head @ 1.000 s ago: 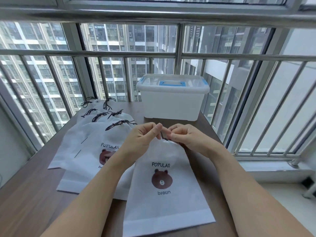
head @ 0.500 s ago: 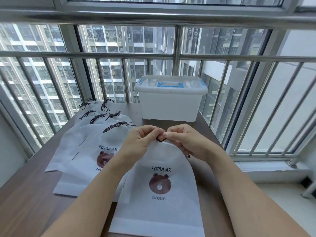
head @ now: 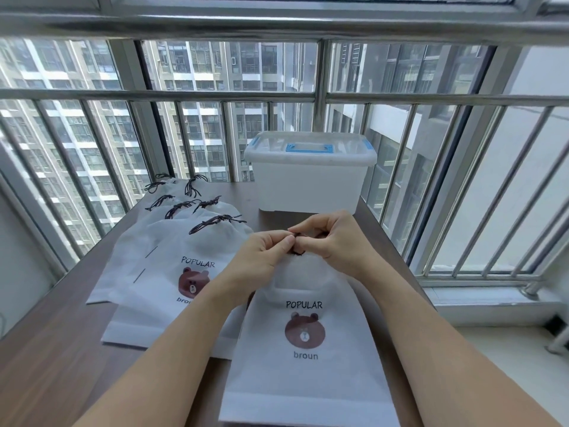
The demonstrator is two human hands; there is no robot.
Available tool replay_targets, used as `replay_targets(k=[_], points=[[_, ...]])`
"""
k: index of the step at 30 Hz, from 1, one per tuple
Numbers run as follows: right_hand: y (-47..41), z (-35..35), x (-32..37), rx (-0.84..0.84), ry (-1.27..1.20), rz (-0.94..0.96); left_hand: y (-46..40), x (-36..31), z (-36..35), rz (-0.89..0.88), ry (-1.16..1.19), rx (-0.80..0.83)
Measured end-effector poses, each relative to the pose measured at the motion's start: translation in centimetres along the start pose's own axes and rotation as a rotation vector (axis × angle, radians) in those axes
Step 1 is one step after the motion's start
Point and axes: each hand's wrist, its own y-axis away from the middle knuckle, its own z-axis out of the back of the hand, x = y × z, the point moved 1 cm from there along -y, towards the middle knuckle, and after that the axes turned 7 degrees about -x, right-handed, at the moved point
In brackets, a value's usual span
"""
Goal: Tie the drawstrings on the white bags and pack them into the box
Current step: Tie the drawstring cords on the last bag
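head view: the nearest white bag [head: 308, 359] lies flat on the near right part of the wooden table [head: 55, 359], its bear print facing up and its gathered mouth pointing away, toward the box. the left hand [head: 264, 254] and the right hand [head: 335, 241] meet right at that mouth, fingers curled, each pinching the dark drawstring [head: 297, 251] between thumb and fingertips; only a short dark bit of cord shows between them (whether a knot is already formed there is hidden by the fingers).

to the left, a fanned stack of other bags [head: 172, 266] lies overlapping, reaching from the middle of the table toward the far left corner. their mouths look cinched, with dark cords bunched at the tops, so i judge them already tied, though the farthest ones are too small to be sure.

the white box [head: 308, 183] stands at the far edge of the table, just beyond the hands, against the window railing [head: 154, 95]. its lid with the blue handle [head: 309, 147] is on.

so as i judge it: tying is well along, with this bag in hand. packing has not started as far as can be seen, since the lid is shut and every visible bag is on the table; the lid must come off and all the bags go in.
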Motion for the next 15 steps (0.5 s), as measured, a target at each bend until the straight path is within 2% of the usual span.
replay_targets(k=[3,6,9,12,15], points=[[0.14,0.12,0.66,-0.018,-0.1,-0.011,-0.1,0.05,0.14,0.022,0.066,0.029],[0.16,0.06,1.06,-0.024,-0.266,-0.162,-0.12,-0.06,-0.12,0.054,0.138,0.02],[-0.18,-0.44,0.37,0.041,-0.398,-0.329,-0.39,-0.27,-0.08,0.06,0.192,-0.031],[-0.23,0.01,0.24,0.093,-0.313,-0.377,-0.25,-0.41,0.13,0.055,0.175,-0.039],[0.08,0.5,0.86,0.123,-0.241,-0.316,-0.04,-0.4,0.34,0.063,0.149,-0.028]])
